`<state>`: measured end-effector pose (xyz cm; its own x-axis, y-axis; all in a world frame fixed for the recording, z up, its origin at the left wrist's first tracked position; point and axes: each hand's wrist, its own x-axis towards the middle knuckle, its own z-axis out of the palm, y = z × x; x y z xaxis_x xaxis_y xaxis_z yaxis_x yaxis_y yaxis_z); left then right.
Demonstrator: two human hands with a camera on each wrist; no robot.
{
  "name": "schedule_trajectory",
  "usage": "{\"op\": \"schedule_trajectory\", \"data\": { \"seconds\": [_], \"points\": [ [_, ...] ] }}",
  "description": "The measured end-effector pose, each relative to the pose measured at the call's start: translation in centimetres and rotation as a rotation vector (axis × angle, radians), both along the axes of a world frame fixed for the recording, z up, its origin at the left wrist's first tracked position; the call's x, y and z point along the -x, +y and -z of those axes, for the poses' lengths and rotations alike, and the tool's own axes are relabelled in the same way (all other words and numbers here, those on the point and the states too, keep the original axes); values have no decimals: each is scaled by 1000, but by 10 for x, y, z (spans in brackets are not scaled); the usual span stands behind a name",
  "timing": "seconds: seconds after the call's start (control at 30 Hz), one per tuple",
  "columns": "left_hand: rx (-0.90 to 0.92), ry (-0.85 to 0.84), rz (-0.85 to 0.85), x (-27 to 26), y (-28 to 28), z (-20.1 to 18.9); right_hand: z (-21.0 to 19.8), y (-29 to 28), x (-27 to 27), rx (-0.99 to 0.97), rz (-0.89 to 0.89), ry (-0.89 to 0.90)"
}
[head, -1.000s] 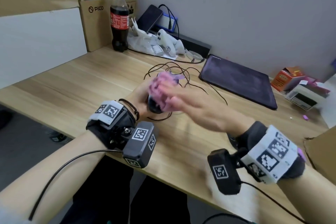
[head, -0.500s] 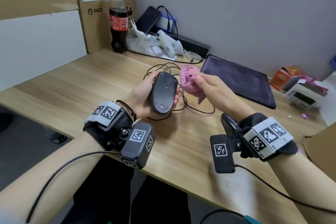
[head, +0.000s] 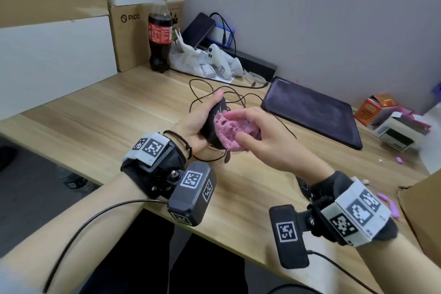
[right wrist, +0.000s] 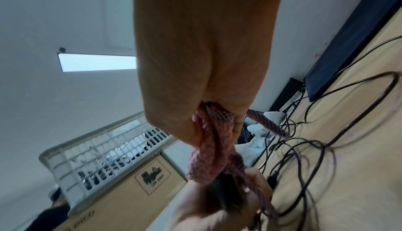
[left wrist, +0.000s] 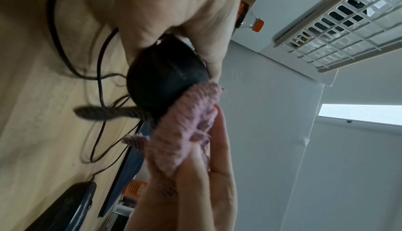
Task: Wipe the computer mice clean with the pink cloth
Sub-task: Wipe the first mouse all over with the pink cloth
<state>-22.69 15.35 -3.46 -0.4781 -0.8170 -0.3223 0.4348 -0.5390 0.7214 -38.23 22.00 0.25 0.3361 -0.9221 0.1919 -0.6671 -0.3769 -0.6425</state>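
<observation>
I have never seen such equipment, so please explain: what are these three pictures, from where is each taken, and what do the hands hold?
No machine works here: a person wears cameras. One picture comes from the head, looking down; the other two come from cameras strapped to each wrist, looking along the hand. The left hand grips a black computer mouse, lifted above the wooden desk. The right hand presses a pink cloth against it. On the desk lie loose cables, a closed laptop, a cola bottle and white controllers.

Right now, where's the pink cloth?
In the head view it sits mid-desk: the right hand presses the pink cloth against the black mouse held by the left hand.
</observation>
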Motion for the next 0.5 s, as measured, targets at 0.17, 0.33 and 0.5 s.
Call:
{"op": "schedule_trajectory", "data": {
  "seconds": [0.17,0.33,0.5],
  "points": [
    [-12,98,-74,1,5,2,11,-6,9,17,154,-10],
    [102,85,-22,5,11,0,17,-5,15,-15,162,-21],
    [125,21,-20,5,8,8,13,-6,19,-30,167,-57]
  ]
}}
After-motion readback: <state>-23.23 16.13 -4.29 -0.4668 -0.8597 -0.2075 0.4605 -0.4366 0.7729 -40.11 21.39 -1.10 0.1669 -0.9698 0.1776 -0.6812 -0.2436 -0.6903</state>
